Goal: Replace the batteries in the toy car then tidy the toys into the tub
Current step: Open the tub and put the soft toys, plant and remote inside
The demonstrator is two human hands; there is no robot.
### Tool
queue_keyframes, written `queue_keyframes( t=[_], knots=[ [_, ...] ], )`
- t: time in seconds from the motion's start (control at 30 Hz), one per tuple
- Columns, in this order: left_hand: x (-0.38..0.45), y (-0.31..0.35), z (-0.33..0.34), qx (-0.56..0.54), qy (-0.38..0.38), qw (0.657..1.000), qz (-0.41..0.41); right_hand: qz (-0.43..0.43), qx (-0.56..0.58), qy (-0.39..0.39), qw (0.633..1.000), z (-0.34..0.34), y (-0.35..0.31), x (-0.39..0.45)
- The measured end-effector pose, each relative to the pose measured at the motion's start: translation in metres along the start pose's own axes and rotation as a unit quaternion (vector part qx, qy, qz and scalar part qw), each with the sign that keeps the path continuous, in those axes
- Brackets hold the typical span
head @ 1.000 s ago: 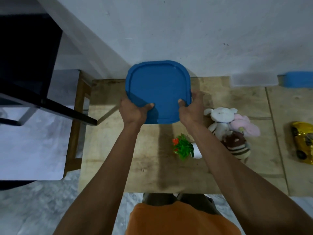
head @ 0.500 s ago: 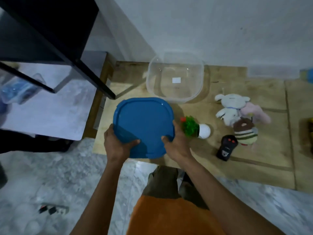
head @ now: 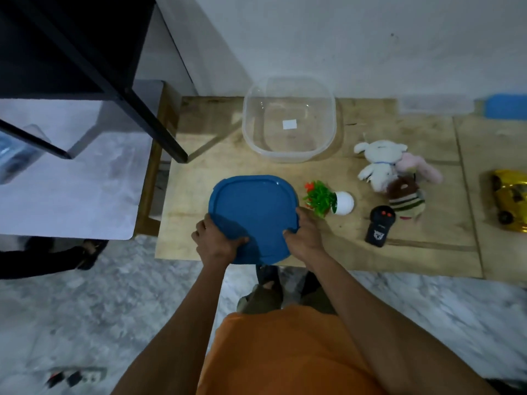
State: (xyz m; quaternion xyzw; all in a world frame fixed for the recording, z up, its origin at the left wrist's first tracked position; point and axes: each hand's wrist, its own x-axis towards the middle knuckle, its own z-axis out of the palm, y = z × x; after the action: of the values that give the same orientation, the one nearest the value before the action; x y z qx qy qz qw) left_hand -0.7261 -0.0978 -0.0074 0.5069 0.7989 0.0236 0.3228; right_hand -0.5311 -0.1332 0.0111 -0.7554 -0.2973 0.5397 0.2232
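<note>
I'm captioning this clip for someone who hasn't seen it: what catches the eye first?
The blue lid, gripped at its near edge by the left hand and right hand, dominates the middle. Behind it stands the clear tub, empty, by the wall. At the far right edge lies a shiny yellow toy car.

Lid (head: pixel 253 215): solid blue. Tub (head: pixel 288 121): clear, with a small white label on its floor. Toy car (head: pixel 512 202): shiny gold-yellow, black wheels. Remote (head: pixel 380 230): black, red buttons. Plush toys: one white (head: pixel 377 163), one pale pink (head: pixel 419 168), one brown-headed with striped body (head: pixel 406 199) (brown, cream and green bands). Toy plant (head: pixel 320 198): green leaves, red flowers, white pot (head: pixel 345 203). Bench (head: pixel 427 252): pale tan wood. Floor (head: pixel 85 315): grey-white marbled. Shirt (head: pixel 285 352): orange.
</note>
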Motion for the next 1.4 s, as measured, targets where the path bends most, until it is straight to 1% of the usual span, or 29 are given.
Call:
queue_keyframes(
  t=[0.1, 0.23, 0.27, 0.3, 0.33, 0.4, 0.47, 0.53, 0.6, 0.67, 0.73, 0.8, 0.87, 0.93, 1.03, 1.17, 1.27, 1.33, 1.4],
  knots=[
    [0.000, 0.000, 0.003, 0.021, -0.008, 1.000, 0.000, 0.012, 0.001, 0.013, 1.000, 0.009, 0.002, 0.000],
    [0.002, 0.000, 0.002, 0.043, -0.001, 0.999, -0.002, 0.000, 0.002, 0.012, 1.000, 0.014, 0.009, -0.005],
    [0.001, 0.002, 0.002, 0.044, 0.005, 0.999, 0.002, -0.002, 0.007, 0.017, 1.000, 0.012, 0.010, -0.010],
    [-0.002, 0.007, 0.003, 0.039, 0.017, 0.999, 0.012, -0.011, 0.011, 0.038, 0.999, 0.009, 0.013, -0.014],
    [-0.006, 0.013, 0.003, 0.030, 0.033, 0.999, 0.031, -0.019, 0.008, 0.070, 0.997, 0.001, 0.014, -0.020],
    [-0.016, 0.034, 0.007, 0.004, 0.068, 0.994, 0.086, -0.061, 0.008, 0.157, 0.986, -0.022, 0.017, -0.026],
    [-0.027, 0.062, 0.013, -0.033, 0.084, 0.984, 0.151, -0.107, 0.016, 0.254, 0.961, -0.057, 0.021, -0.027],
    [-0.039, 0.096, 0.021, -0.073, 0.091, 0.967, 0.225, -0.135, 0.016, 0.343, 0.930, -0.098, 0.029, -0.019],
    [-0.047, 0.128, 0.029, -0.094, 0.099, 0.944, 0.300, -0.130, -0.012, 0.416, 0.900, -0.131, 0.033, -0.006],
    [-0.054, 0.168, 0.045, -0.098, 0.085, 0.927, 0.351, -0.095, -0.035, 0.461, 0.882, -0.163, 0.036, 0.009],
    [-0.056, 0.206, 0.064, -0.092, 0.050, 0.925, 0.364, -0.053, -0.072, 0.455, 0.886, -0.186, 0.037, 0.024],
    [-0.059, 0.238, 0.082, -0.085, 0.006, 0.936, 0.342, -0.023, -0.117, 0.415, 0.902, -0.200, 0.038, 0.037],
    [-0.062, 0.264, 0.100, -0.068, -0.017, 0.941, 0.330, -0.018, -0.122, 0.373, 0.920, -0.207, 0.040, 0.048],
    [-0.063, 0.287, 0.116, -0.065, -0.030, 0.947, 0.312, -0.037, -0.094, 0.355, 0.929, -0.212, 0.043, 0.060],
    [-0.061, 0.316, 0.137, -0.080, -0.044, 0.958, 0.272, -0.072, -0.069, 0.348, 0.932, -0.221, 0.045, 0.078],
    [-0.054, 0.340, 0.161, -0.071, -0.059, 0.967, 0.238, -0.075, -0.043, 0.328, 0.941, -0.241, 0.049, 0.098],
    [-0.049, 0.357, 0.179, -0.054, -0.067, 0.978, 0.187, -0.096, -0.034, 0.309, 0.945, -0.254, 0.054, 0.106],
    [-0.048, 0.364, 0.189, -0.050, -0.065, 0.986, 0.147, -0.113, -0.033, 0.306, 0.945, -0.261, 0.056, 0.109],
    [-0.048, 0.367, 0.197, -0.051, -0.048, 0.989, 0.129, -0.117, -0.035, 0.304, 0.945, -0.268, 0.058, 0.112]
  ],
)
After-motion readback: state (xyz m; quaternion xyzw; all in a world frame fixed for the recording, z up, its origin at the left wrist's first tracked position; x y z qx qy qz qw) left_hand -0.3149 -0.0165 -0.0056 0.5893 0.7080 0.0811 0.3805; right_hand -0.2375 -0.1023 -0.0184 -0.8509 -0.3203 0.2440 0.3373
